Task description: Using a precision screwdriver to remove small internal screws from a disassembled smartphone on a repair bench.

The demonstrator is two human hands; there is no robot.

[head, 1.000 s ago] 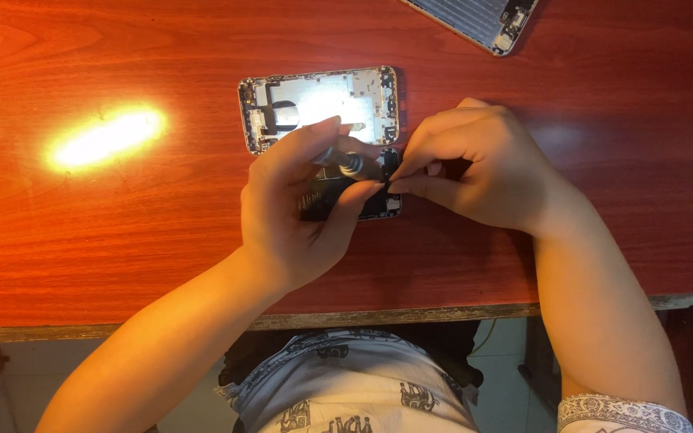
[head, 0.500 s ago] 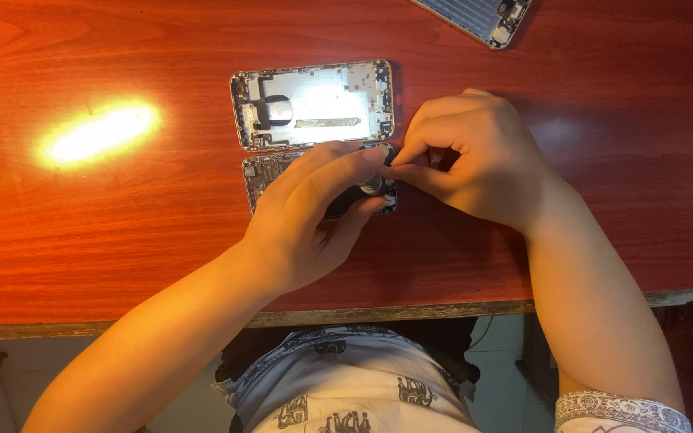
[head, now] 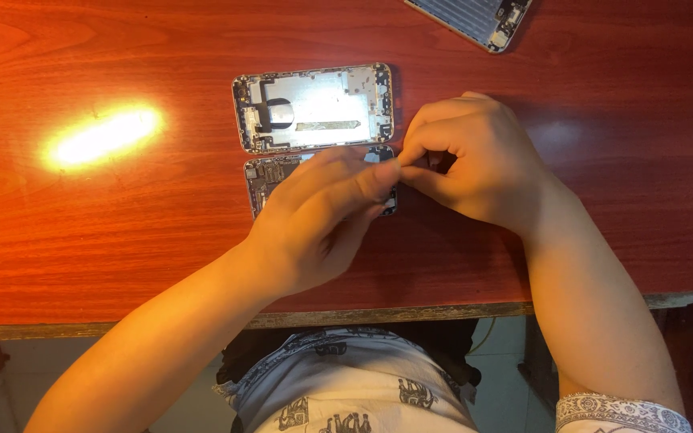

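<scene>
Bare left hand [head: 322,220] curled over the lower opened phone half [head: 270,175], its grasp hidden, right hand [head: 475,160] pinched shut at that half's right end, fingertips meeting, emptied metal phone shell [head: 314,108] just above, red wooden table [head: 122,232], another phone part [head: 479,20] at the far edge

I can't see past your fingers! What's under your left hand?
Under the left hand lies an opened phone part, with its circuit end poking out on the table. The rest is covered, including whatever the fingers hold.

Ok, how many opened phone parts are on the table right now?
3: a silver back housing mid-table, a dark board-side half just below it, partly under the left hand, and another piece cut off at the top edge. More may be hidden.
</scene>
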